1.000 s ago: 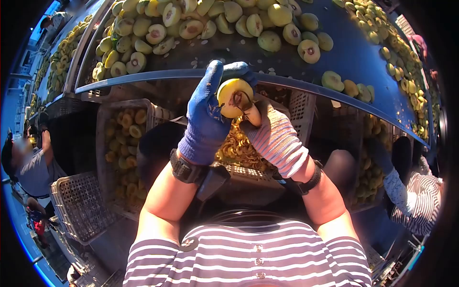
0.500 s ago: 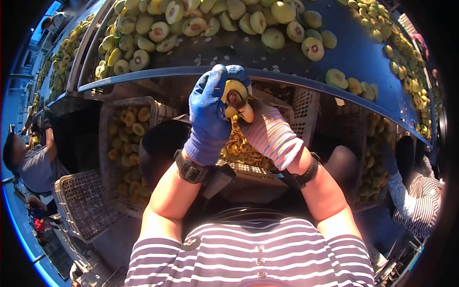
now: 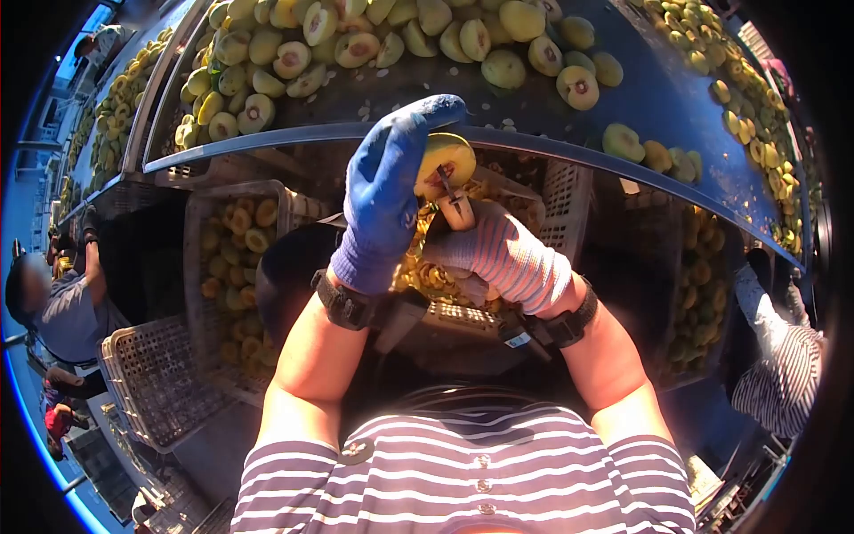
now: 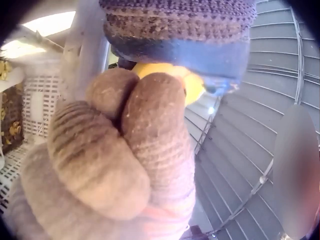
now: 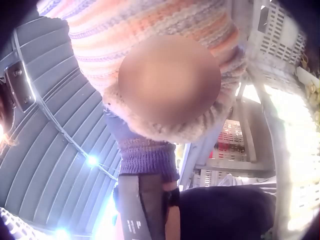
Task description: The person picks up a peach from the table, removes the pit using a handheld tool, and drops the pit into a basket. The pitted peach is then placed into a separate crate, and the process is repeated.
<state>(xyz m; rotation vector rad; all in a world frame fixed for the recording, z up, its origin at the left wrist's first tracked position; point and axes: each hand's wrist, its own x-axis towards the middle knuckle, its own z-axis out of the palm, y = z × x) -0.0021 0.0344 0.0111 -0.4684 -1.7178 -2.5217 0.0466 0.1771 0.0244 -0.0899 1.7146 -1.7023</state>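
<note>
The left hand [image 3: 384, 191], in a blue coated glove, holds a yellow-green halved fruit [image 3: 441, 162] with its reddish centre facing the right hand. A striped knit glove covers the right hand [image 3: 507, 251], whose fingers are curled round the pale handle of a small tool [image 3: 455, 212]; the dark metal end of that tool touches the fruit's cut face. In the left wrist view, the curled knit fingers [image 4: 155, 135] lie close to the yellow fruit [image 4: 192, 86] under the blue glove. The right wrist view shows the striped glove [image 5: 100, 45], partly blurred, and hides the tool.
Halved fruits [image 3: 358, 50] lie along a metal-edged table [image 3: 569, 160] beyond the hands. Below the hands is a crate of peelings [image 3: 458, 316]. A fruit-filled crate [image 3: 197, 267] stands left, with an empty crate [image 3: 165, 383] beside it. Other people work at both sides.
The left hand's fingers have straightened from around the fruit, leaving more of it uncovered. The right hand has moved slightly down and turned, and the tool now points up into the cut face.
</note>
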